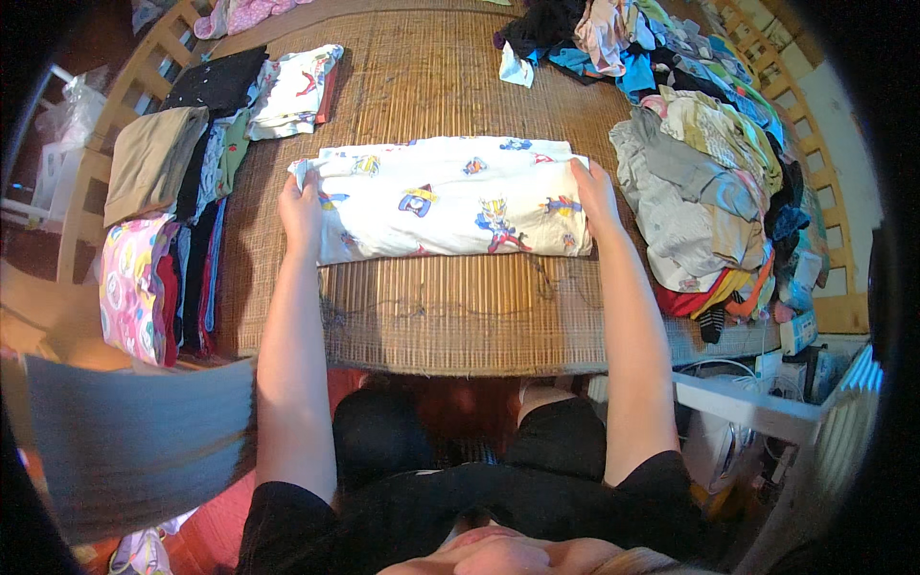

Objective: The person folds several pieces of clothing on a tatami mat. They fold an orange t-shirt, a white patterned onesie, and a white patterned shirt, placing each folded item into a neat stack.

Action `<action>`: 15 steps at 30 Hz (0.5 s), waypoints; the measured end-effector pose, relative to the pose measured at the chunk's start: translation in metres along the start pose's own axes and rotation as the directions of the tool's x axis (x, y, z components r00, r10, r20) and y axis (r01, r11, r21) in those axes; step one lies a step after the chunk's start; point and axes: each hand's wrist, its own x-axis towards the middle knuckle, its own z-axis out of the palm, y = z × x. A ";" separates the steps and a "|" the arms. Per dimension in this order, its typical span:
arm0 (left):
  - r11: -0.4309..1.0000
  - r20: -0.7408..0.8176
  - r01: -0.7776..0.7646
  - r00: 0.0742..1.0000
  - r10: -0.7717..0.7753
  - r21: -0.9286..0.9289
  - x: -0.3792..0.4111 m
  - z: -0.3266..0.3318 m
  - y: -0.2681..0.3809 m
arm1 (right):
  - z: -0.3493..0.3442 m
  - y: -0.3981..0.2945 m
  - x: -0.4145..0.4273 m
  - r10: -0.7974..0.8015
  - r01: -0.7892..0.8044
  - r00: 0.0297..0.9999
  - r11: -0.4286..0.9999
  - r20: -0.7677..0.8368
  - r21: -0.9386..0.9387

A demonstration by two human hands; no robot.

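A white cloth garment with colourful cartoon-figure prints [445, 201] lies folded into a wide rectangle on a woven bamboo mat [460, 316]. At its upper left corner my left hand [299, 208] grips the cloth between thumb and fingers. My right hand [595, 194] pinches the upper right corner in the same way. Both arms reach forward, with the garment stretched between them. Its upper edge shows more than one layer. Whether the garment is a shirt or trousers, I cannot tell.
Folded clothes stand in stacks at the left, including beige cloth [154, 162], a pink printed piece [136, 287] and a white printed pile [291, 93]. Loose clothes [683, 187] are heaped at the right. Wooden rails [826, 187] border the mat. A grey-blue surface [144, 438] is at lower left.
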 end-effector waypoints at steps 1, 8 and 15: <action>0.999 0.003 -0.004 1.000 0.003 0.033 0.007 0.004 0.000 | 0.001 0.002 0.014 -0.001 0.001 1.000 0.999 0.003 -0.052; 0.905 0.053 -0.053 0.998 0.034 0.422 0.041 0.017 -0.016 | 0.002 0.030 0.076 -0.147 0.132 0.989 0.865 0.007 -0.483; 0.883 -0.211 -0.052 0.963 0.169 0.467 0.012 0.006 -0.003 | 0.011 -0.008 0.042 -0.157 0.045 0.986 0.588 -0.060 -0.808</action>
